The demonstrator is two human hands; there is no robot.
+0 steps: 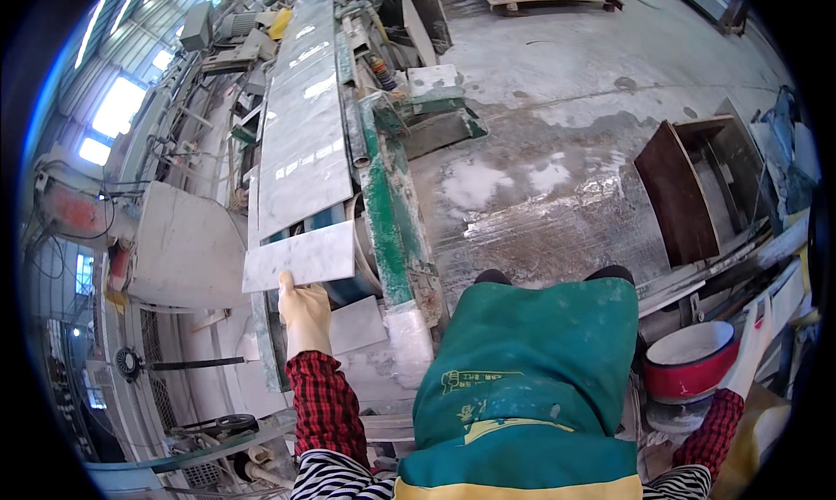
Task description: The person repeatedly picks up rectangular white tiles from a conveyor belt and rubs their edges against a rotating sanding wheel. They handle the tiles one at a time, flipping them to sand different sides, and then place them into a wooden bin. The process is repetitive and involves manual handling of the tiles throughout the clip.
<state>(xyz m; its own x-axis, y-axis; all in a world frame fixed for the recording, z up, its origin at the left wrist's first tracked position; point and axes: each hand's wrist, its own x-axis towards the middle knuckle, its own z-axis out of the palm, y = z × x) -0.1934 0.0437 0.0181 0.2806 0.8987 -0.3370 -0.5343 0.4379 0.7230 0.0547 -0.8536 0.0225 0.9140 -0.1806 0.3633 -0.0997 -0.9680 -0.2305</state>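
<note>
One pale grey rectangular stone slab [300, 252] sits at the near end of a row of glossy light-grey slabs [305, 161], left of a green metal beam [377, 208]. The left hand [305, 315] grasps the slab's near edge, thumb on top; the right hand [747, 356] is beside a round red bucket [684, 378], its grip unclear.

Workwear: green apron [549, 335], checked sleeves [324, 402]

Apron's deep green, white smudges down the front, yellow printed markings mid-panel, pale yellow band [522, 490] higher up. Both forearms: red-and-black check. Black-and-white striped sleeves [335, 480] above those. Dark footwear tips [493, 277] show past the hem.
</note>
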